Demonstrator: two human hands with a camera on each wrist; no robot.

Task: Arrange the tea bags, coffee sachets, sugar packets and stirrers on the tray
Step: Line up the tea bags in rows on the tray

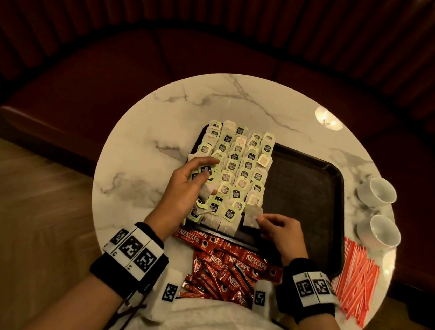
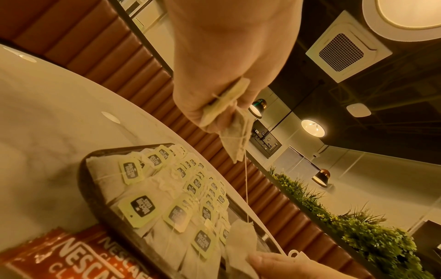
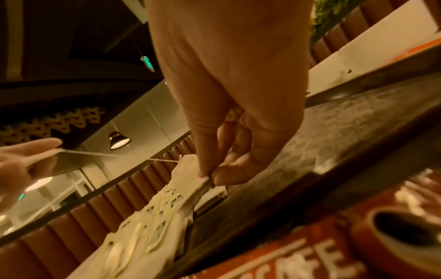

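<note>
The likeliest slip is a tangle. The left hand (image 1: 187, 185) hangs over the near-left rows of tea bags (image 1: 235, 167), its fingers curled round a bundle of paper tags and at least one bag. From that bundle a thin string (image 2: 245, 188) runs down, in the left wrist view, to the loose bag (image 1: 252, 215) on the right. If the two hands pull apart, or the left one lifts away without letting the string go, the string could drag across the laid rows and flip or shift tags that already sit neatly. A second risk is that the bundle in the left hand drops on top of the rows.

The right hand (image 1: 279, 230) pinches the loose bag between thumb and fingertips at the near edge of the tray (image 1: 341, 206), just right of the last column of bags, where the tray floor is bare. Whether the bag touches the tray floor I cannot tell.

The coffee sticks (image 1: 229, 269) lie heaped on the bench (image 1: 138, 134) between the wrists, one overlapping the tray's near rim. The striped stirrers (image 1: 358, 278) lie on the bench at the right, beside the tray. No sugar packets show.
</note>
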